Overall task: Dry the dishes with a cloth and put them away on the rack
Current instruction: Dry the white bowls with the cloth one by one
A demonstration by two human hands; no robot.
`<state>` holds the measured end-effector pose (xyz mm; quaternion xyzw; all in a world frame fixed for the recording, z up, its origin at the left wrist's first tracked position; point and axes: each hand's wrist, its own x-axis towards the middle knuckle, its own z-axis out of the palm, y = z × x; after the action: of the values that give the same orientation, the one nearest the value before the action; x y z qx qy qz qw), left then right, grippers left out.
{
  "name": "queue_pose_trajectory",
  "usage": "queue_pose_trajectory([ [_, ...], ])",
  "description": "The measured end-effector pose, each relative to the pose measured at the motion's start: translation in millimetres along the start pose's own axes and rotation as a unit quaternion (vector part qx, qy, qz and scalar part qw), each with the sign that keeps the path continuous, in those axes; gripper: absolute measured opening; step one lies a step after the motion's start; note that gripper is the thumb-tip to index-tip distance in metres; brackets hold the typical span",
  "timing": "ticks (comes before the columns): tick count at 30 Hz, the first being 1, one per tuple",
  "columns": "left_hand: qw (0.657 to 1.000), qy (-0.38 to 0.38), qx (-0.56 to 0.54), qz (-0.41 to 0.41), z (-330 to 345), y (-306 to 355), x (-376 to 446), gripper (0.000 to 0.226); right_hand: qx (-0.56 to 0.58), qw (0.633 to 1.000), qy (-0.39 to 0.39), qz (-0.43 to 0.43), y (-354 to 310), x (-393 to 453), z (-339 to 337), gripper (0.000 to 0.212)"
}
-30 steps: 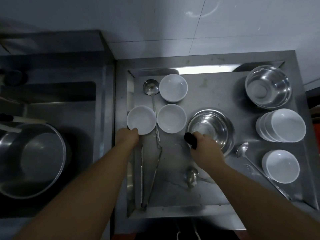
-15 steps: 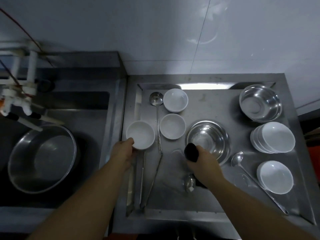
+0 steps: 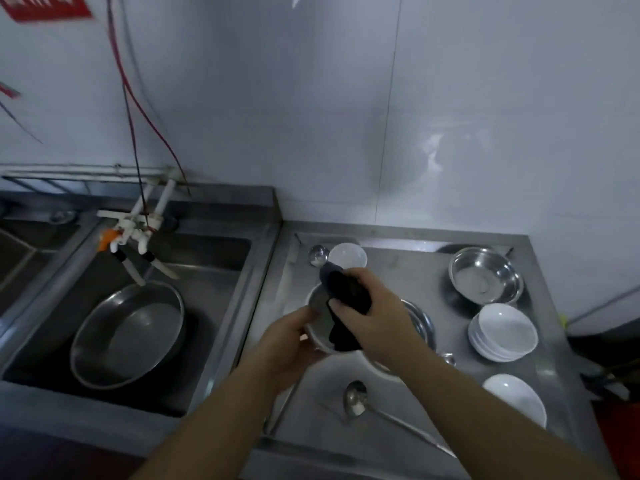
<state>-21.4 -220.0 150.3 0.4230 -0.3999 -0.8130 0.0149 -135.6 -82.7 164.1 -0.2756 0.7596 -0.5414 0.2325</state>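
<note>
My left hand (image 3: 289, 344) grips a small white bowl (image 3: 317, 318) by its near rim and holds it lifted above the tabletop (image 3: 398, 268), tilted a little toward me. My right hand (image 3: 367, 311) is closed around a dark cloth (image 3: 346, 299), bunched in my fingers, and presses it into the bowl from the right, so the cloth covers most of the bowl's inside and hangs over its near edge. The bowl sits between my two hands, touching both.

Beyond them another white bowl (image 3: 347, 257) stands by the back edge with a ladle (image 3: 318, 255) just to its left. A steel bowl (image 3: 417, 322) lies partly hidden under my right wrist. To the right are a second steel bowl (image 3: 485, 275), a stack of white bowls (image 3: 502, 332) and a single white bowl (image 3: 516, 398). A long spoon (image 3: 356, 403) lies near my forearm. A steel basin (image 3: 128, 334) rests in the sink (image 3: 221, 258) on the left.
</note>
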Motion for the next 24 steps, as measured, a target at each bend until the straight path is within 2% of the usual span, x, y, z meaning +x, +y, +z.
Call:
queue_pose_trajectory([
  [2, 0.998, -0.054, -0.018, 0.031, 21.2, 4.4, -22.2, 0.042, -0.098, 0.992, 0.006, -0.084, -9.4, -9.8, -12.7, 0.049],
  [5, 0.993, -0.106, 0.014, 0.057, 42.2, 9.4, -45.6, 0.050, -0.142, 0.981, 0.015, -0.133, -17.9, -24.9, -26.6, 0.056],
  [11, 0.989, -0.129, 0.029, 0.063, 57.4, 11.8, -69.0, 0.058, -0.124, 0.984, 0.026, -0.122, -42.4, -50.7, -53.2, 0.053],
  [17, 0.976, -0.191, 0.057, 0.086, 64.8, 21.2, -76.8, 0.091, -0.094, 0.987, 0.030, -0.129, -58.9, -54.3, -59.9, 0.053],
  [21, 0.964, -0.246, 0.010, 0.096, 56.0, 38.3, -79.7, 0.085, -0.127, 0.982, 0.019, -0.138, -82.2, -44.0, -45.6, 0.056],
  [24, 0.963, -0.246, 0.003, 0.110, 40.2, 56.1, -79.4, 0.083, -0.192, 0.969, -0.006, -0.158, -103.3, -33.7, -27.2, 0.055],
])
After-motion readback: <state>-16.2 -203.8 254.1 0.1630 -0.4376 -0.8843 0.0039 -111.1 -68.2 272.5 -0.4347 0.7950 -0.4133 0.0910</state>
